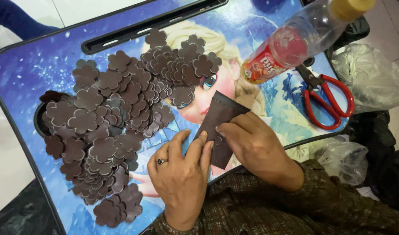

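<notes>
Head view: a dark brown sheet [219,126], roughly rectangular with a stitched-looking edge, lies tilted on the lap tray [29,69] just below the centre. The left hand [182,174] comes in from six o'clock; its fingers [201,143] lie close together, and their tips press down on the sheet's left edge. A ring sits on one of them. The right hand [251,148] comes in from about four o'clock and lies over the sheet's right side, with its fingertips [220,129] bent down onto the middle of the sheet, beside a small round mark. Neither hand lifts the sheet; both pin it flat against the tray.

A heap of brown flower-shaped cutouts [121,126] spreads from nine o'clock up to twelve o'clock, overlapping in many layers, and its nearest pieces lie just beside the left hand. Some fill a round recess at the tray's left edge.

The tray is blue, with a cartoon picture of a fair-haired figure and a black rim with a long slot along its far edge. Pale floor tiles show around it.

At one o'clock lies a clear plastic bottle [295,43], tilted, with a yellowish cap and a red label band. Red-handled scissors [328,98] lie at three o'clock near the tray's right edge. Crumpled clear plastic bags [373,78] sit beyond them.
</notes>
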`<action>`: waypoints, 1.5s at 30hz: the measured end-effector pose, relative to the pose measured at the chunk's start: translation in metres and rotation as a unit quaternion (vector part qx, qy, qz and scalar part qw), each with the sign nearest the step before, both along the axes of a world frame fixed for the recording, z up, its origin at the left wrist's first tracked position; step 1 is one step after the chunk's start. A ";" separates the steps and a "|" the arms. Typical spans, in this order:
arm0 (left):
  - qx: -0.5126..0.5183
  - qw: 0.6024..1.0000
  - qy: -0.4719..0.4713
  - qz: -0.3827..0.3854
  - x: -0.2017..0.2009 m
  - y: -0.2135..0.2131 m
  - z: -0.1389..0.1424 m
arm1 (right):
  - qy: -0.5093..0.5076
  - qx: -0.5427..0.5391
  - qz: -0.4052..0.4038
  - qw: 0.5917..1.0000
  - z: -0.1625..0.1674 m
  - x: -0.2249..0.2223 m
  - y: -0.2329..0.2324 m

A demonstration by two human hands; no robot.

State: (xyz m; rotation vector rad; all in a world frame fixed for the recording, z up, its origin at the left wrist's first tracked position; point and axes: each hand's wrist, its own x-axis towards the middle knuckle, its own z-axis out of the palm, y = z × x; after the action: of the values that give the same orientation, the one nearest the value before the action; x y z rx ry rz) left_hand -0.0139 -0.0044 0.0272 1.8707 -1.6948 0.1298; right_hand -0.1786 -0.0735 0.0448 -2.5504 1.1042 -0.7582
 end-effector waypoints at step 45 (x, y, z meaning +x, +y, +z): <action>-0.011 1.000 0.010 -0.025 0.000 0.004 0.001 | 0.001 0.026 0.057 0.998 0.003 -0.012 0.008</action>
State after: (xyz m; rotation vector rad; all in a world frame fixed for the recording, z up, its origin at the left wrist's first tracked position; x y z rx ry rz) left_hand -0.0136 0.0000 0.0282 1.8067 -1.7192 0.1092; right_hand -0.1904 -0.0652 0.0482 -2.5457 0.9570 -0.6909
